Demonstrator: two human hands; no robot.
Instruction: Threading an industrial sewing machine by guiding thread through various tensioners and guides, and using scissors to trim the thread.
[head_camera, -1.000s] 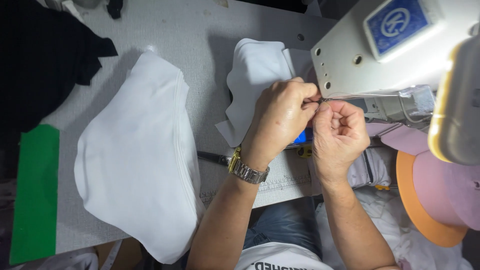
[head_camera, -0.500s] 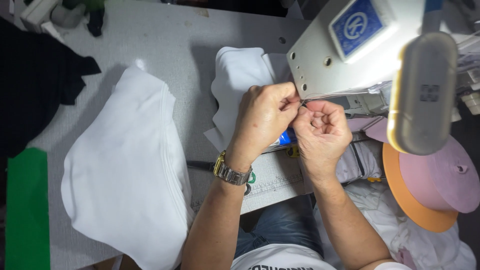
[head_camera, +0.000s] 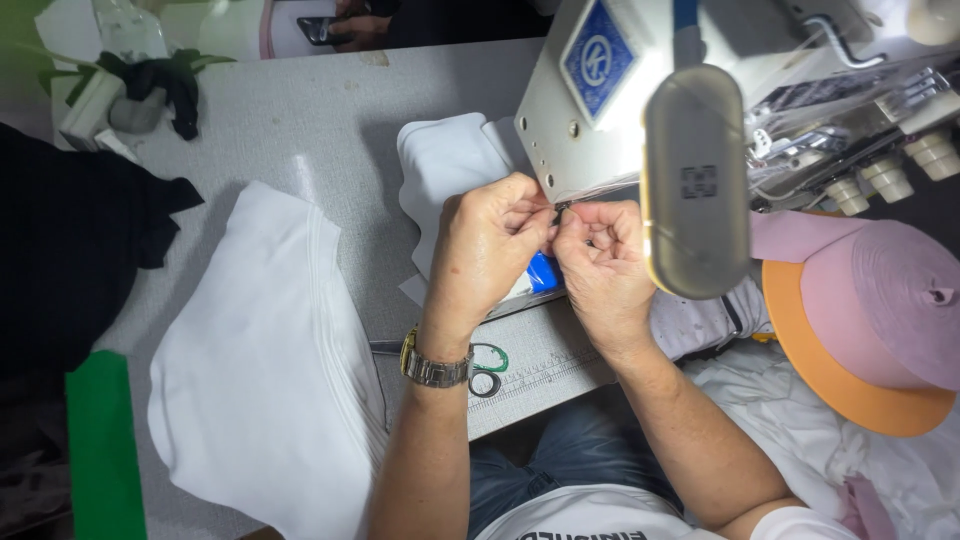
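Under the head of the pale grey metal sewing machine (head_camera: 600, 90), both hands meet fingertip to fingertip. Left hand (head_camera: 490, 250), with a steel link watch at the wrist, is curled narrow, thumb and forefinger pinched together at the needle area; what it pinches is too small to tell. Right hand (head_camera: 600, 262) is likewise curled tight, its fingertips touching the left's. Just below them lies a small glossy blue piece (head_camera: 543, 272), partly hidden. Behind the left hand, a folded stack of soft white knit fabric (head_camera: 445, 170) rests on the speckled grey table (head_camera: 320, 120). Another large, smooth white fabric pile (head_camera: 265, 370) spreads to the left. Near the watch lie scissors with green loop handles (head_camera: 485, 365). At the right sits a roll of pink tape on an orange disc (head_camera: 880, 330).
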